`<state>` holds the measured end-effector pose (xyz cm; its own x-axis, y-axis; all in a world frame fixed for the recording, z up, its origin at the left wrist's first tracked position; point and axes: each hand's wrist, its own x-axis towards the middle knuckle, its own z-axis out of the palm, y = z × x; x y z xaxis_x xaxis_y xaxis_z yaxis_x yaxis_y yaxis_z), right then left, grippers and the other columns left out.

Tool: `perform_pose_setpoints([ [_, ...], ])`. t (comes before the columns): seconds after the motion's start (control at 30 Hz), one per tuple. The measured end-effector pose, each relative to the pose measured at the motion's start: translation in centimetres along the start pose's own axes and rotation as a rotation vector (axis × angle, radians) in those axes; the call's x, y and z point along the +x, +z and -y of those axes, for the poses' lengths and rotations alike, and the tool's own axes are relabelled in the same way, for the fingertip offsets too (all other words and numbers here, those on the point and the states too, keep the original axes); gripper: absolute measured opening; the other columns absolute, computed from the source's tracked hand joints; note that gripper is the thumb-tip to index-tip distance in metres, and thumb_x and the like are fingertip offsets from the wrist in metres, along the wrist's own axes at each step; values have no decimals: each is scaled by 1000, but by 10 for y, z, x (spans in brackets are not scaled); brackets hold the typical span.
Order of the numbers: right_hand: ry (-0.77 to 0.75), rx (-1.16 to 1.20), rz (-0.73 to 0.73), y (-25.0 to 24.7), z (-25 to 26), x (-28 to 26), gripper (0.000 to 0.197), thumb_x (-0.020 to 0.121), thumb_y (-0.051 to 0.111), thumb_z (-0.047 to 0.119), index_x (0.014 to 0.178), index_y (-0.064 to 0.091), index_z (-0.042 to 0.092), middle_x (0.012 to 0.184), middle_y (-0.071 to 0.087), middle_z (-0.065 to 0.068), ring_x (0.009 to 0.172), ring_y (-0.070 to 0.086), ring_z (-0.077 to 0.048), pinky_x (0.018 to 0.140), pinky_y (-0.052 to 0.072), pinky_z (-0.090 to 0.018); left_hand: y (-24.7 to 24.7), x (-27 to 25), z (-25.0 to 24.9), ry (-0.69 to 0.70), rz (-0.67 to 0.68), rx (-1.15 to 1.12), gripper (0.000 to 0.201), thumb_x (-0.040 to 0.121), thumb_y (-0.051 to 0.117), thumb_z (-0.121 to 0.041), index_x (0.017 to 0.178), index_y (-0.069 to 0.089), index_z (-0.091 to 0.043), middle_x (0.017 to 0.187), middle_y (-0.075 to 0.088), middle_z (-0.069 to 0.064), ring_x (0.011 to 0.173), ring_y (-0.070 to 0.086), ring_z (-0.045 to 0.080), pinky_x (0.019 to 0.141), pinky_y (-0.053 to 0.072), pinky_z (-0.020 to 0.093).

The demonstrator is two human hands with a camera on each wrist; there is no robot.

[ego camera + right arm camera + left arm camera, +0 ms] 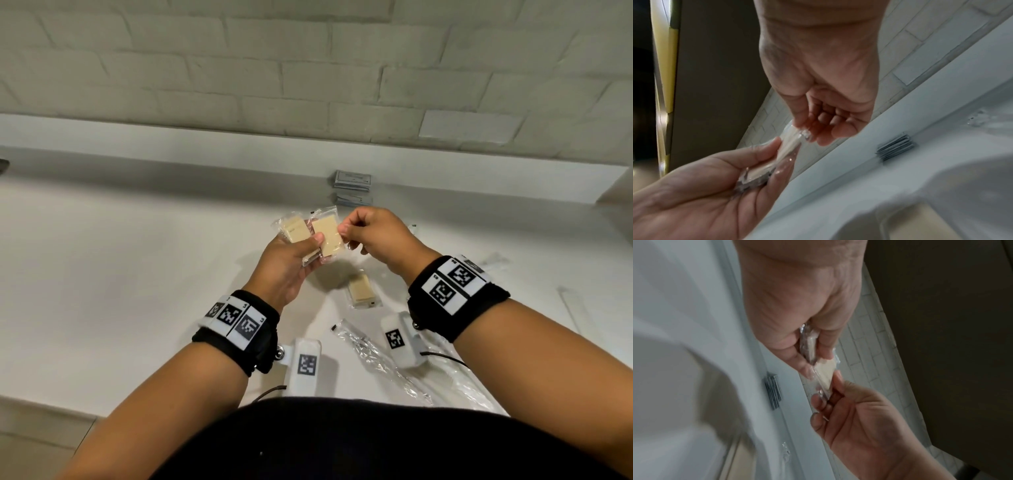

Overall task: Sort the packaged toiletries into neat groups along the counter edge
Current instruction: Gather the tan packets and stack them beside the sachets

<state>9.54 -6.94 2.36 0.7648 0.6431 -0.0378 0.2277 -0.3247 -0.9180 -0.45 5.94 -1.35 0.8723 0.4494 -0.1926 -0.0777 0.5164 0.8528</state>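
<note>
1. My left hand grips a small stack of wrapped beige soap packets above the worktop.
2. My right hand pinches the top packet by its wrapper edge.
3. One more beige packet lies on the worktop below the hands.
4. Grey sachets, probably two stacks, sit at the back edge.

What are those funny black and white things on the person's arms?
Both arms are bare, with no sleeves. Each wrist wears a wide black fabric band: the left black wristband and the right black wristband. Each carries white rectangular tags printed with black square pixel patterns. A small white box camera with another such pattern hangs under the left wrist, another under the right, with thin black cables.
</note>
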Motion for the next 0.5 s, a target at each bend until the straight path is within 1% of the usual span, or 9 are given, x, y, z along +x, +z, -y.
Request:
perform_pose_setpoints([
  [0.07, 47, 10, 95, 0, -1, -2, 15, 83, 71, 24, 77, 59, 18, 73, 66, 2, 66, 60, -14, 58, 43, -25, 1, 1, -2, -1, -23, -37, 33, 88, 61, -1, 120, 57, -9, 98, 68, 9, 85, 67, 23, 78, 55, 31],
  [0.1, 67, 12, 130, 1, -2, -4, 17, 80, 74, 23, 77, 58, 17, 72, 66, 2, 66, 61, -14, 58, 43, -25, 2, 1, -3, -5, -37, -61, 32, 88, 61, -2, 118, 57, -10, 98, 68, 8, 85, 66, 22, 76, 56, 29],
  [0.13, 75, 25, 130, 1, -3, -5, 19, 78, 76, 19, 76, 58, 16, 70, 65, 2, 65, 61, -14, 58, 43, -25, 1, 1, -3, -12, -48, -74, 29, 88, 61, -2, 115, 57, -11, 97, 68, 8, 85, 66, 22, 73, 57, 27],
  [0.2, 47, 97, 45, -2, -2, -4, 21, 77, 76, 10, 71, 57, 16, 66, 64, 1, 64, 62, -15, 58, 43, -25, 0, 2, -3, -28, -54, -84, 19, 89, 60, -2, 104, 59, -13, 95, 67, 8, 86, 67, 22, 77, 58, 31],
  [0.27, 25, 202, -32, -11, 2, -1, 19, 78, 72, 6, 71, 58, 16, 68, 65, 0, 66, 63, -15, 61, 45, -25, -6, 2, 0, -43, -68, -69, 11, 90, 60, -4, 97, 60, -14, 93, 68, 6, 89, 68, 23, 81, 57, 36],
  [0.37, 35, 411, -46, -31, 6, 8, 17, 83, 65, 2, 73, 61, 15, 61, 67, 8, 62, 62, -8, 63, 46, -24, -13, 2, 3, -79, -103, -78, 9, 91, 60, -8, 98, 60, -13, 91, 67, 5, 88, 69, 23, 78, 59, 36],
  [0.4, 40, 404, -62, -37, 6, 10, 17, 84, 65, 2, 73, 61, 15, 60, 67, 8, 61, 61, -7, 62, 45, -23, -15, 2, 3, -89, -110, -82, 8, 91, 60, -8, 98, 60, -13, 90, 67, 5, 86, 69, 23, 76, 59, 35],
  [0.43, 32, 292, -96, -43, 6, 13, 17, 83, 67, 3, 72, 62, 16, 60, 66, 8, 61, 59, -6, 61, 45, -21, -16, 2, 3, -100, -116, -87, 8, 92, 60, -9, 99, 60, -13, 90, 66, 5, 85, 69, 23, 74, 60, 35],
  [0.5, -4, -192, -172, -49, 7, 17, 14, 81, 71, 6, 71, 64, 15, 66, 64, 4, 61, 55, -6, 58, 42, -18, -16, 2, 3, -126, -124, -93, 10, 92, 60, -12, 102, 59, -12, 89, 64, 5, 83, 68, 23, 67, 61, 33],
])
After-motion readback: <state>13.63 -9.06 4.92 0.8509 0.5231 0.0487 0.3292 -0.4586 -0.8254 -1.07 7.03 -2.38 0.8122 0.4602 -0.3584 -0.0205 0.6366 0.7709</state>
